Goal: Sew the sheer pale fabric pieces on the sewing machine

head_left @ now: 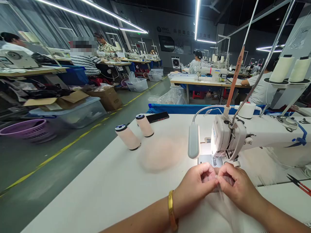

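Observation:
Just in front of the needle area of a white sewing machine (220, 134), my left hand (196, 183) and my right hand (236, 184) meet, fingertips pinched together. Between them is a sheer, pale fabric (224, 207) that hangs down toward the table's near edge. Both hands are closed on it, thumbs against forefingers. A gold bangle (171, 210) circles my left wrist. The machine's lamp (193, 141) lights the needle plate (206, 159) behind my hands. Farther left on the table lies a thin, pale sheer piece (160, 153).
Two pale thread cones (128, 137) and a black phone (157, 117) are at the table's far left. Red-handled thread snips (300, 185) lie at the right. Two cream cones (282, 69) stand on a thread stand. Co-workers sit at other machines beyond a yellow-lined aisle (80, 137).

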Demonstrator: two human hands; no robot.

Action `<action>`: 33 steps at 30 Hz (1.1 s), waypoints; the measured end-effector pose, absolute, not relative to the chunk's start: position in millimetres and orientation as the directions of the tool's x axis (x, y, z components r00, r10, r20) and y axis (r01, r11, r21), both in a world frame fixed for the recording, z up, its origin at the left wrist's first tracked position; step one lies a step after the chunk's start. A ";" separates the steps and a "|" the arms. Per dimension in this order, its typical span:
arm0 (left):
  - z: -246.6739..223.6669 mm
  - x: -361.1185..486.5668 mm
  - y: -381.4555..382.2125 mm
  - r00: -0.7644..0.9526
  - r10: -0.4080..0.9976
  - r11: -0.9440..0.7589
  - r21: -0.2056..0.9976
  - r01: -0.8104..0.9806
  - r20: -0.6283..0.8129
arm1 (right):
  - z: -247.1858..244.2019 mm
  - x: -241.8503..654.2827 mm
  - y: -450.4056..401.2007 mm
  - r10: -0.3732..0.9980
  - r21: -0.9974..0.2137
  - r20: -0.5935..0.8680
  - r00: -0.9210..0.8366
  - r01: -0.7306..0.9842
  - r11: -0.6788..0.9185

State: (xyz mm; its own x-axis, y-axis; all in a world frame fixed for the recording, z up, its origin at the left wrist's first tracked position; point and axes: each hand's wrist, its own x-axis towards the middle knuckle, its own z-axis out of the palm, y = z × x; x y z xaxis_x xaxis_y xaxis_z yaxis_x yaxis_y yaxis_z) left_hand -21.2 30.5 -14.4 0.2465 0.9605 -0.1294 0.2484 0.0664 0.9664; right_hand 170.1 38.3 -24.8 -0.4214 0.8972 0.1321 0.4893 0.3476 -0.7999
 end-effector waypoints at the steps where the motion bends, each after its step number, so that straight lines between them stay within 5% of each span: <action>1: -13.6 -21.6 30.6 0.236 0.966 0.041 0.961 0.272 -0.108 | -25.7 169.9 38.5 0.900 -0.797 0.135 -0.415 0.494 0.347; 7: -10.7 -21.3 33.1 0.245 0.969 -0.121 0.916 0.383 0.026 | -31.7 168.3 41.9 0.919 -0.797 0.112 -0.379 0.518 0.311; 13: -11.8 -20.2 36.3 0.307 0.946 0.041 0.979 0.202 -0.103 | -31.0 169.9 42.0 0.908 -0.799 0.125 -0.400 0.502 0.331; 33: -8.8 -17.5 32.9 0.297 0.944 0.118 0.987 0.112 -0.147 | -28.6 169.9 38.9 0.871 -0.763 0.244 -0.426 0.470 0.443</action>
